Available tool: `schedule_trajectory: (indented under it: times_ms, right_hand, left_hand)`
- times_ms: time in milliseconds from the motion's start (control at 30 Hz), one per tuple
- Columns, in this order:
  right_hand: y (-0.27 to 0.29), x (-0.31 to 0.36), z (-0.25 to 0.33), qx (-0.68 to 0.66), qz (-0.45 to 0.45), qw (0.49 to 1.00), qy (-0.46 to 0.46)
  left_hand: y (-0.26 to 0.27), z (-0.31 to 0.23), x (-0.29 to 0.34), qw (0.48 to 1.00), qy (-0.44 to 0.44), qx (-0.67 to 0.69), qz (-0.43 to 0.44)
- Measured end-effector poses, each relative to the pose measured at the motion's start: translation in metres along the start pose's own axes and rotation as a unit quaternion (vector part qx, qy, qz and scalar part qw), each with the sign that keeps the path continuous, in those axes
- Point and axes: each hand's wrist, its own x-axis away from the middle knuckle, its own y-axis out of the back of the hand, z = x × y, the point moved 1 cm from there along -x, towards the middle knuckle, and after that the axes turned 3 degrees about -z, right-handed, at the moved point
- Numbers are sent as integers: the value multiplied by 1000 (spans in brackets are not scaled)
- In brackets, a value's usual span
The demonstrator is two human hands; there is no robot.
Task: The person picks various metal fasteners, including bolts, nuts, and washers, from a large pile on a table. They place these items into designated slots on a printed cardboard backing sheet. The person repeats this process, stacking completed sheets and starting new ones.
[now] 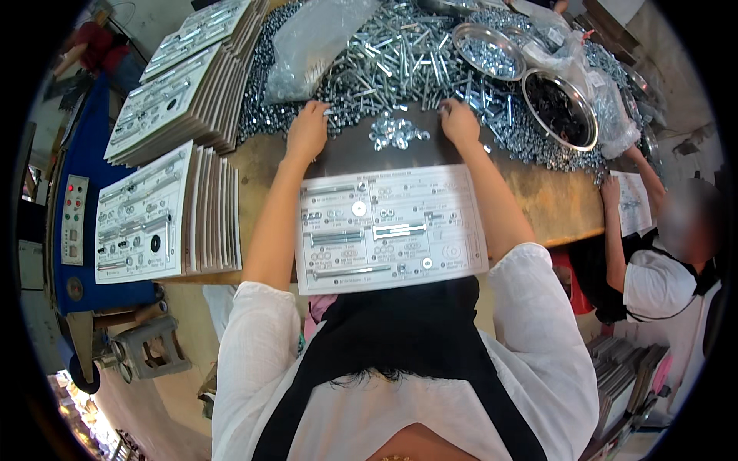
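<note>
My left hand [309, 129] is at the near edge of the metal hardware heap, with curled fingers and a small shiny piece by its fingertips. My right hand [460, 123] is at the edge of the bolt pile [400, 54], fingers bent together; what they hold is too small to make out. Between the hands, on the dark worktop, lies a small cluster of shiny nuts [396, 132]. Nearer me, between my forearms, is a white printed board [392, 230] with bolts, nuts and washers set on its printed layout.
Stacks of similar boards [146, 219] stand on the left. A clear plastic bag [315, 46] lies on the heap. To the right are a steel bowl of small metal parts [490, 52] and one of black parts [560, 110]. Another person [661, 284] works at far right.
</note>
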Motion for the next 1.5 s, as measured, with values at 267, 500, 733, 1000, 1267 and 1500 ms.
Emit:
schedule_trajectory:
  times_ms: [267, 500, 733, 1000, 1267, 1500]
  right_hand:
    - [4, 6, -15, 42, 23, 999, -16]
    - [25, 9, -56, -145, 144, 973, -109]
    - [122, 122, -14, -171, 135, 971, 98]
    - [128, 164, -22, -110, 139, 972, 155]
    - [123, 167, -28, -148, 141, 972, 114]
    - [121, 166, -33, -139, 163, 972, 102]
  left_hand:
    - [-29, 9, -16, 990, 9, -128, 54]
    - [11, -16, -9, 968, 105, -205, 99]
    - [59, -72, 78, 946, 165, 240, 144]
    - [20, -128, 102, 982, -26, 65, 175]
    - [-5, -156, 96, 969, -41, 143, 198]
    - [-7, -160, 94, 964, -52, 154, 209]
